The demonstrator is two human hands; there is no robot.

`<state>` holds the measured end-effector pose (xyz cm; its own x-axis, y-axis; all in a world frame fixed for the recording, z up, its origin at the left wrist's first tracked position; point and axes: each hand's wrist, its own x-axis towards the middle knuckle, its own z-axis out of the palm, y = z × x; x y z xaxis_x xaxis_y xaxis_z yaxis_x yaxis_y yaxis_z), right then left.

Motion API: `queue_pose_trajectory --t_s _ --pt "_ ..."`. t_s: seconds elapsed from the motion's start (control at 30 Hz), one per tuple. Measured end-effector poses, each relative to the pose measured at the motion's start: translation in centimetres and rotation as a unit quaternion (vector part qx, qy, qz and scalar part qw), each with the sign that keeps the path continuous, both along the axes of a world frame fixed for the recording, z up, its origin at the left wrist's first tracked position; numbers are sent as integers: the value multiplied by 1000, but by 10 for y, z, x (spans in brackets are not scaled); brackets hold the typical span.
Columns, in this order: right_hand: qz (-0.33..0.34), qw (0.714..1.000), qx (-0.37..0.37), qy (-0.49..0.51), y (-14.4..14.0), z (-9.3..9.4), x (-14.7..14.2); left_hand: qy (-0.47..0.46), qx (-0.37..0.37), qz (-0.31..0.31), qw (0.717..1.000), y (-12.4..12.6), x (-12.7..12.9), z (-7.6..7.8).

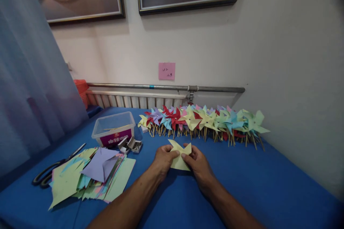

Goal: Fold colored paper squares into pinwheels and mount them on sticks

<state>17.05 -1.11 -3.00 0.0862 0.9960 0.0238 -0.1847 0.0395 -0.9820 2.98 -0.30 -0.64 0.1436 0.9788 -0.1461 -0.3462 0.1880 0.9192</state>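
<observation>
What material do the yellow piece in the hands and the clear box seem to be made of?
The yellow piece, pinched by the left hand and right hand, looks like thin matte paper: its flaps fold sharply. The clear box seems glossy translucent plastic.

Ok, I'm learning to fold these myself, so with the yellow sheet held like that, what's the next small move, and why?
Probably fold another free corner into the middle. Both hands, left hand and right hand, pinch the yellow sheet near its centre, and its upper points stick out unfolded. The finished pinwheels behind have every tip drawn in and a stick fixed; this sheet has none.
</observation>
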Motion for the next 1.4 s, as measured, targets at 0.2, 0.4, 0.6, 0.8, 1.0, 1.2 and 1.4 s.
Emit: queue_pose_trajectory --t_s 0.2,0.4,0.6,0.8,1.0,1.2,1.4 --pt "-18 1000 -10 20 -12 15 -6 0 5 -14 1000 -3 2 1" --pt "-40 998 -11 -45 -14 19 -5 10 5 -27 1000 -2 4 -5" --pt "-46 992 1 -117 -10 16 -1 42 -15 -22 999 -1 3 -2" --pt "-56 990 -2 -128 -7 15 2 94 -3 8 996 2 3 -4" --pt "-50 989 2 -138 -7 14 3 114 4 17 993 3 4 -6" --pt "-49 986 3 -158 -6 13 5 110 -8 18 994 3 4 -7" --pt "-55 985 6 -166 -5 12 5 106 -2 3 994 2 3 -6"
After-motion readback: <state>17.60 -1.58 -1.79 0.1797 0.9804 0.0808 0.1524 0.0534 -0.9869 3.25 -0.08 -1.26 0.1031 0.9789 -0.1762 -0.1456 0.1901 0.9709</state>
